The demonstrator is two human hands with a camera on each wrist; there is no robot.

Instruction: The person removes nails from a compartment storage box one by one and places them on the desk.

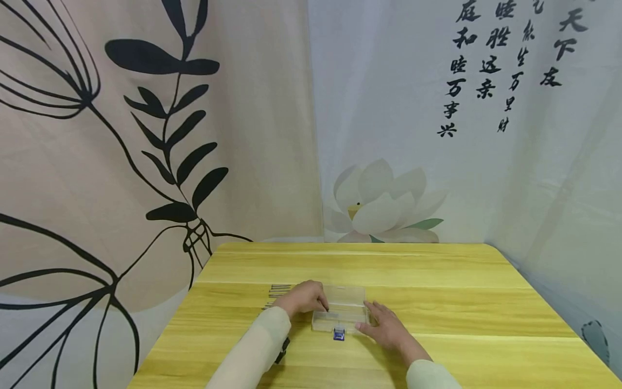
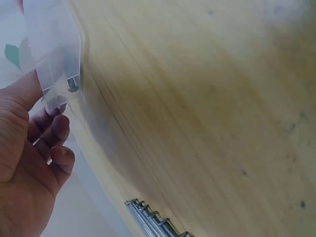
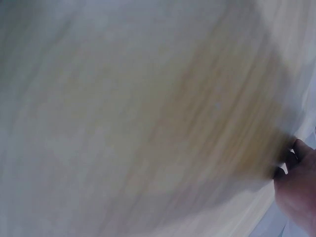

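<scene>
A clear plastic box point(image 1: 320, 322) lies on the table, its transparent lid point(image 1: 345, 295) raised toward the back. My left hand point(image 1: 306, 297) reaches over the box's left end with fingers bent downward. In the left wrist view the thumb of my left hand point(image 2: 24, 143) passes behind clear plastic, and a small metal screw point(image 2: 72, 85) shows through it; whether the fingers pinch anything is hidden. My right hand point(image 1: 389, 327) grips the box's right end, thumb at the front corner and fingers at the back. The right wrist view shows my right hand point(image 3: 298, 182) at its edge, blurred.
Several long metal screws point(image 1: 279, 292) lie in rows left of the box, also seen as shiny screws point(image 2: 155, 219) low in the left wrist view. A small blue piece point(image 1: 338, 334) sits at the box's front. Printed curtains point(image 1: 272, 135) hang behind the wooden table point(image 1: 461, 302).
</scene>
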